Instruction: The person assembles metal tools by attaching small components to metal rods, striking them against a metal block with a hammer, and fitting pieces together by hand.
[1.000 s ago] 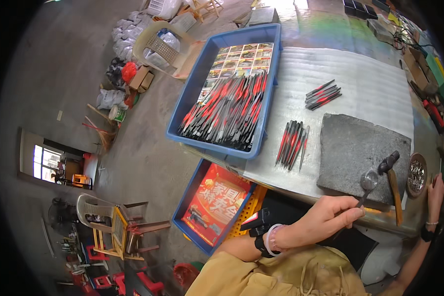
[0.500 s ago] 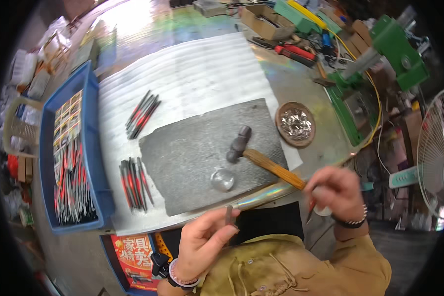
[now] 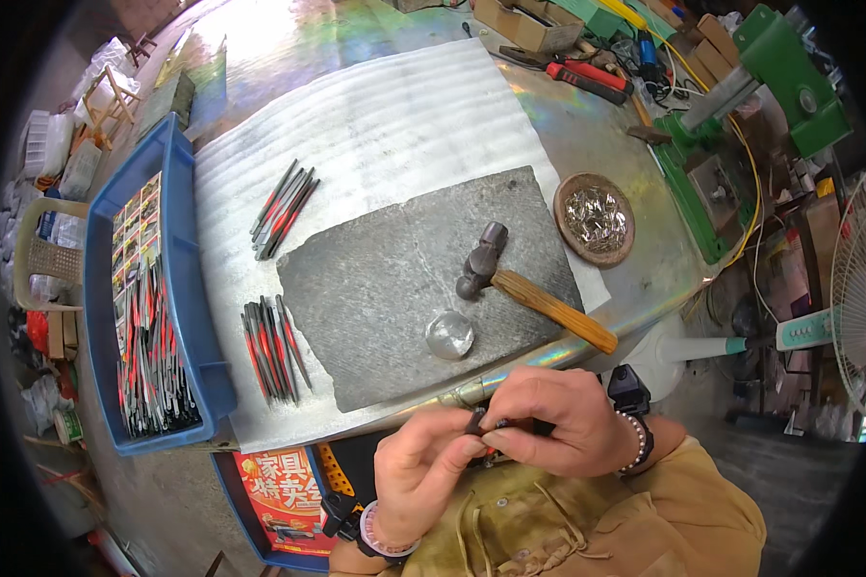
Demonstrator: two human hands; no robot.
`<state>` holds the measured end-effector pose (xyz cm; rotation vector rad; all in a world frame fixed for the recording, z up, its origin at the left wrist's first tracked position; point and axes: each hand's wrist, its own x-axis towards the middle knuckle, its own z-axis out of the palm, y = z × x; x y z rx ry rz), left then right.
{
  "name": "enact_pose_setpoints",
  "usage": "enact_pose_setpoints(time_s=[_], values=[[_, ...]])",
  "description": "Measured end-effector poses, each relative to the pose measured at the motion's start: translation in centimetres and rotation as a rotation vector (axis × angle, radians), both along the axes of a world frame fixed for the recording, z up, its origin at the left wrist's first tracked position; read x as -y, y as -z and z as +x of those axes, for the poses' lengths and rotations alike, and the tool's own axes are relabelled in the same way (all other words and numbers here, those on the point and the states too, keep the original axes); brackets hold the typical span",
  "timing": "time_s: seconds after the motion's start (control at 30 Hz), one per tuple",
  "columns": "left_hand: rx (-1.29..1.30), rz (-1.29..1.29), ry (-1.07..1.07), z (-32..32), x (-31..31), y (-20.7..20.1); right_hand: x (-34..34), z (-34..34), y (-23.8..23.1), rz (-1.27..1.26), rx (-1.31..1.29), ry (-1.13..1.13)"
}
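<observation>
Pinching partly hidden dark pieces (image 3: 475,420) between narrowed fingers, the left hand (image 3: 421,473) and right hand (image 3: 566,423) sit close together. A wooden-handled hammer (image 3: 539,302) lies on the stone slab (image 3: 366,298).

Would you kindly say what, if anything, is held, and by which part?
The left hand pinches a dark piece, the right hand something mostly hidden; which parts, I cannot tell.

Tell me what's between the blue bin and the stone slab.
The head view shows red-and-black tools there, on a white sheet.
</observation>
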<state>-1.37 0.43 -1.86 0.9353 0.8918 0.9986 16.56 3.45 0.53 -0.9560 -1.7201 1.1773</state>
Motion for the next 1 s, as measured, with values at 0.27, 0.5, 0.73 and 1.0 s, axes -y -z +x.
enact_pose_setpoints(time_s=[0.27, 0.5, 0.73, 1.0], values=[[-0.170, 0.107, 0.004, 0.20, 0.27, 0.34, 0.52, -0.02, -0.55, 0.005, 0.143, 0.056], [-0.280, 0.190, 0.030, 0.13, 0.22, 0.26, 0.59, 0.06, -0.27, 0.030, 0.128, 0.041], [-0.217, 0.151, -0.028, 0.22, 0.33, 0.05, 0.71, 0.10, -0.03, 0.077, 0.093, 0.048], [-0.334, 0.159, 0.057, -0.10, 0.45, -0.35, 0.77, -0.10, -0.38, 0.081, 0.109, 0.027]])
